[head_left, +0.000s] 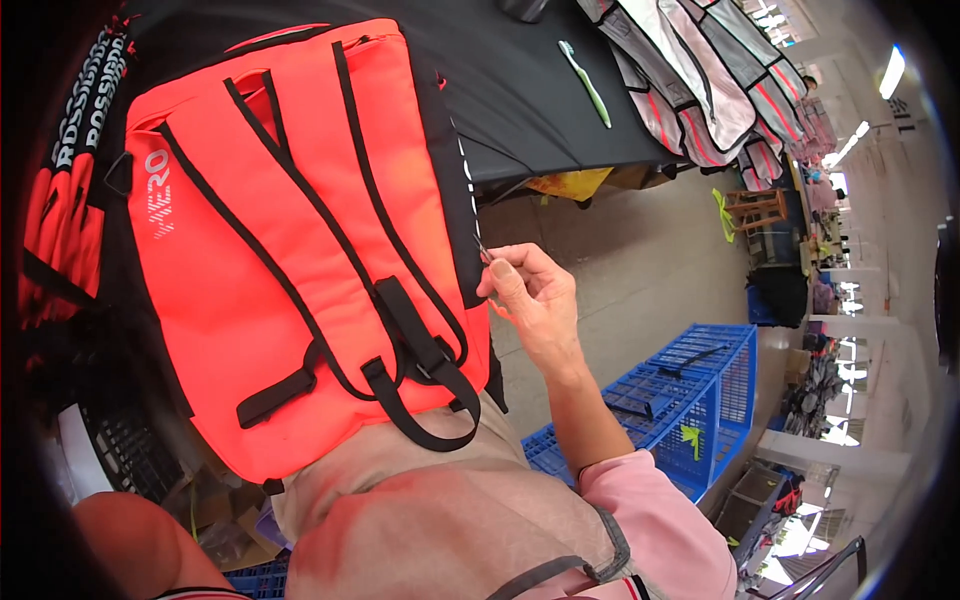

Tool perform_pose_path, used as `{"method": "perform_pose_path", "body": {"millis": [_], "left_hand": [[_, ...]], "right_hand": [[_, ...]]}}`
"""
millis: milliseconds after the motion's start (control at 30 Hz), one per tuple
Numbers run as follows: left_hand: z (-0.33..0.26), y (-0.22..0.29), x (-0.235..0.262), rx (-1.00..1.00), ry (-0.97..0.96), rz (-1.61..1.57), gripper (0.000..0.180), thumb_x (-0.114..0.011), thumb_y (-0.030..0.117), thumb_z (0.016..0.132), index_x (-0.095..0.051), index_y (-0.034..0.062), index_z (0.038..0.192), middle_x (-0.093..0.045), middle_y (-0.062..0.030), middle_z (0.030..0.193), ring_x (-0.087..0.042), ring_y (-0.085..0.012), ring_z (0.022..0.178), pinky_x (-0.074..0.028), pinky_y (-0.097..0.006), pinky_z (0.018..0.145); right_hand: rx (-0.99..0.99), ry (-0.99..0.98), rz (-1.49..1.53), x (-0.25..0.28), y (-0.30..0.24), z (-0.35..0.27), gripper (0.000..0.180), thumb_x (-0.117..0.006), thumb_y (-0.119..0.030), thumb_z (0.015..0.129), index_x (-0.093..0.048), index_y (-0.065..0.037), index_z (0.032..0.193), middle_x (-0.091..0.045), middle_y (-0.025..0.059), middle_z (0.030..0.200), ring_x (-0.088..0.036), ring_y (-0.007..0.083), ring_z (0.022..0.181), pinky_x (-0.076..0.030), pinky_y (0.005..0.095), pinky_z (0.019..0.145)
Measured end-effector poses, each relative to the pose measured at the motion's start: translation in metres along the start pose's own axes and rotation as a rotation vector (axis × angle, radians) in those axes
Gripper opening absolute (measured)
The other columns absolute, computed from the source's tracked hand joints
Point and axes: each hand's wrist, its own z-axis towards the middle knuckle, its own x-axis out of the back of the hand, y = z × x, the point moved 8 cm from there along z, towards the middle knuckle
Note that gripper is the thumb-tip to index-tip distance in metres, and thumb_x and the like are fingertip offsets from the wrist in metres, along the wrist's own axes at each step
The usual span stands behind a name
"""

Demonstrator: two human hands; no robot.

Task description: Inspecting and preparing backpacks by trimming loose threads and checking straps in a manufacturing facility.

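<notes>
A bright orange-red backpack (215,300) with black trim lies in front of me, its shoulder straps (310,235) facing up. A black webbing loop (440,435) hangs off its near end against my apron. At the bag's right side, beside the black side panel (445,160), my right hand (535,300) pinches a small thin metal-tipped tool (484,250). Most of that tool is covered by the fingers, so its kind cannot be made out. Part of my left arm (140,540) shows at the lower left; the left hand itself is out of sight.
A black-covered table (500,100) carries a green-and-white toothbrush (585,83) and grey-pink bags (690,80). Orange-and-black straps (75,190) hang at the left. Blue plastic crates (690,385) stand on the floor at the right; a wooden stool (757,208) is farther off.
</notes>
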Motion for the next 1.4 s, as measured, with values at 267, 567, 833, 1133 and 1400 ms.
{"method": "perform_pose_path", "body": {"millis": [267, 567, 833, 1133, 1400], "left_hand": [[0.006, -0.020, 0.003, 0.121, -0.052, -0.011, 0.054, -0.049, 0.034, 0.097, -0.043, -0.0011, 0.137, -0.048, -0.0167, 0.130, -0.050, -0.0308, 0.113, -0.043, -0.047, 0.099], [0.011, -0.034, -0.037, 0.238, -0.120, 0.033, 0.053, -0.047, 0.033, 0.098, -0.043, -0.0012, 0.138, -0.050, -0.0159, 0.127, -0.053, -0.0301, 0.109, -0.046, -0.046, 0.096], [0.015, -0.032, -0.060, 0.359, -0.195, 0.165, 0.053, -0.046, 0.033, 0.099, -0.042, -0.0012, 0.138, -0.052, -0.0152, 0.123, -0.056, -0.0295, 0.105, -0.049, -0.045, 0.093], [-0.030, -0.074, -0.097, 0.708, -0.119, 0.031, 0.043, -0.056, 0.033, 0.096, -0.064, -0.0088, 0.105, -0.066, -0.0248, 0.099, -0.067, -0.0413, 0.093, -0.053, -0.054, 0.084], [-0.009, -0.005, -0.091, 0.085, 0.032, 0.029, 0.017, -0.059, 0.027, 0.096, -0.055, 0.0118, 0.090, -0.052, -0.0008, 0.092, -0.050, -0.0182, 0.085, -0.041, -0.035, 0.076]], "right_hand": [[0.019, 0.091, -0.075, 0.007, -0.006, -0.003, 0.017, -0.061, -0.011, 0.097, -0.062, 0.003, 0.105, -0.066, 0.0038, 0.080, -0.062, 0.0078, 0.074, -0.048, 0.0218, 0.068], [-0.045, 0.031, 0.024, -0.003, -0.001, -0.001, 0.018, -0.061, -0.013, 0.097, -0.062, 0.002, 0.107, -0.066, 0.0032, 0.082, -0.060, 0.0060, 0.076, -0.044, 0.0189, 0.068], [-0.017, 0.049, 0.044, 0.009, 0.009, 0.001, 0.019, -0.060, -0.017, 0.098, -0.062, 0.000, 0.106, -0.065, 0.0035, 0.079, -0.047, 0.0019, 0.062, -0.036, 0.0180, 0.054], [-0.070, 0.053, 0.042, 0.001, 0.021, -0.001, 0.024, -0.057, -0.022, 0.099, -0.062, 0.001, 0.107, -0.064, 0.0038, 0.077, -0.037, 0.0004, 0.054, -0.030, 0.0170, 0.049], [0.058, 0.179, 0.191, 0.013, -0.004, 0.000, 0.030, -0.065, -0.022, 0.095, -0.059, 0.000, 0.115, -0.056, -0.0027, 0.077, -0.045, 0.0018, 0.061, -0.036, 0.0165, 0.052]]}}
